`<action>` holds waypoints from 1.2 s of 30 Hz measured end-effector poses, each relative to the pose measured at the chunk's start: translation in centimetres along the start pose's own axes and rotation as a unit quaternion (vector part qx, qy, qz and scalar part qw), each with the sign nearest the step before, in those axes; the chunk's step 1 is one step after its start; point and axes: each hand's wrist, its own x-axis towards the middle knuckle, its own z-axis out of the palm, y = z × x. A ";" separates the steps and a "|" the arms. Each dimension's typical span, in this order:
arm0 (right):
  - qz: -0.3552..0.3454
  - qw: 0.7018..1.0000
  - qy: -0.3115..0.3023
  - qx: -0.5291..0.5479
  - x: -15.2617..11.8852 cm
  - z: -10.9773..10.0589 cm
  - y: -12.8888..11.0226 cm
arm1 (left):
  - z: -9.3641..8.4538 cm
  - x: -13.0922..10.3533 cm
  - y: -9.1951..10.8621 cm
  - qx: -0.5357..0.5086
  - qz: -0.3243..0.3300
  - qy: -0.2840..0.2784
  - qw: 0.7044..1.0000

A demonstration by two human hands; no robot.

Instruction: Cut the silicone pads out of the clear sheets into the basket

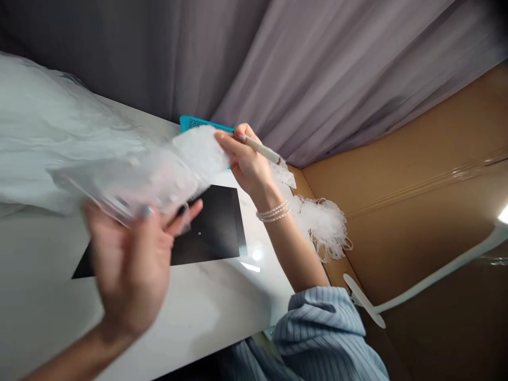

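My left hand (133, 259), blurred by motion, holds a clear plastic bag (130, 182) from below between thumb and fingers. Something pinkish shows inside the bag, too smeared to name. My right hand (250, 164) is closed, pinching a thin white pouch (202, 151) by its right edge. Across the same hand lies a slim whitish pen-like stick (264, 150) with a dark end. The pouch overlaps the upper right part of the bag; whether the two are joined I cannot tell. A thin loop hangs near my left fingertips.
A black mat (214, 227) lies on the white table (206, 301). Clear plastic bags (47, 137) are heaped at left. Behind my right hand is a blue perforated basket (190, 123). White looped pouches (323, 222) are bunched by the cardboard wall (397, 196), near a white lamp arm (436, 280).
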 end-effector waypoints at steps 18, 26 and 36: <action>0.063 0.934 -0.007 -0.352 -9.9 -8.2 5.9 | -0.3 4.0 -10.5 0.486 0.237 -0.289 0.790; 0.032 0.933 -0.082 -0.348 -12.8 -4.8 6.8 | -1.5 1.7 -10.1 0.598 0.345 -0.273 0.670; -0.066 0.900 -0.177 -0.392 -12.6 -5.6 7.0 | 0.0 1.0 -9.5 0.621 0.359 -0.220 0.662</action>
